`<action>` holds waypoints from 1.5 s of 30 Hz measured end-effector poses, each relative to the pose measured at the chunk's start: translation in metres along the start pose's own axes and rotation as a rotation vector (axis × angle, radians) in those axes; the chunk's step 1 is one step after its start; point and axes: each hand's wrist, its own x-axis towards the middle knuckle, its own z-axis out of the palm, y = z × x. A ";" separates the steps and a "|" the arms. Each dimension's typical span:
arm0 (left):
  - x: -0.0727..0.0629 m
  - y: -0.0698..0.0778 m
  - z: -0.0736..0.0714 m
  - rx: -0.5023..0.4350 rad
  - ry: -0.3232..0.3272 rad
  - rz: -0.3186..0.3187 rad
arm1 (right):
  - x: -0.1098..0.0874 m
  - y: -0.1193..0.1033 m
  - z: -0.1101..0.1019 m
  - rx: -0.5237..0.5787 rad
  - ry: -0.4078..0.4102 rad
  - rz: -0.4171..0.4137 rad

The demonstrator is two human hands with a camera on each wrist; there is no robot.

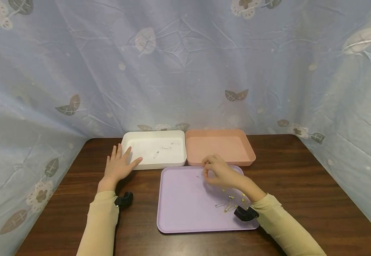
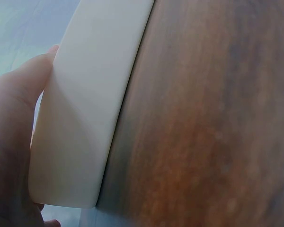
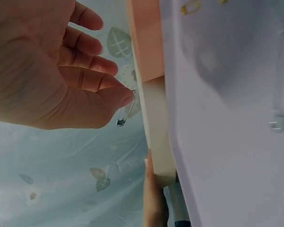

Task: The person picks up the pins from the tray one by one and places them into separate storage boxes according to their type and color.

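Left sleeve point(image 1: 97, 227): pale yellow, cut off by the lower edge of the head view; black wrist camera point(image 1: 124, 200) strapped on. Left hand point(image 1: 118, 166): fingers straight and spread over the left end of the white tray point(image 1: 160, 166), thumb across its near rim; gripping nothing, probably laid there to steady it. Fingers mostly hidden by the tray wall in the left wrist view. Loose pins point(image 1: 156, 154): silver, at least three, lying apart in the white tray; the farthest too small to count surely. Purple tray point(image 1: 182, 206): set nearest the body, in front of the other two, presumably for easy reach. Pink tray point(image 1: 220, 142): side by side with the white one. Right hand point(image 1: 220, 172): above the purple tray's far edge, thumb and forefinger pinching one silver pin point(image 3: 128, 110), a fingertip hold likely owed to its slightness. Pin nearly lost in the head view; whether fastened, cannot tell. Gold pins point(image 1: 231, 197): jumbled at the purple tray's right, number uncertain. Right sleeve point(image 1: 288, 227): cut off below, overlapping that tray's near right corner.
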 end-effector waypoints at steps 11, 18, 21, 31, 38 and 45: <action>-0.001 0.001 -0.001 0.005 -0.009 -0.008 | 0.048 -0.004 0.002 -0.027 0.002 -0.075; -0.001 0.002 -0.002 0.013 -0.009 -0.010 | 0.081 -0.006 0.007 -0.045 -0.017 -0.070; -0.001 0.003 -0.002 0.020 -0.006 -0.012 | 0.095 -0.009 0.006 -0.042 -0.043 -0.044; -0.003 0.005 -0.003 0.018 -0.010 -0.017 | 0.142 -0.006 0.018 -0.123 -0.071 -0.012; -0.002 0.004 -0.003 0.017 -0.008 -0.017 | 0.172 -0.001 0.031 -0.183 -0.107 0.051; 0.000 0.001 -0.001 0.025 -0.001 -0.012 | 0.196 -0.001 0.041 -0.243 -0.127 0.102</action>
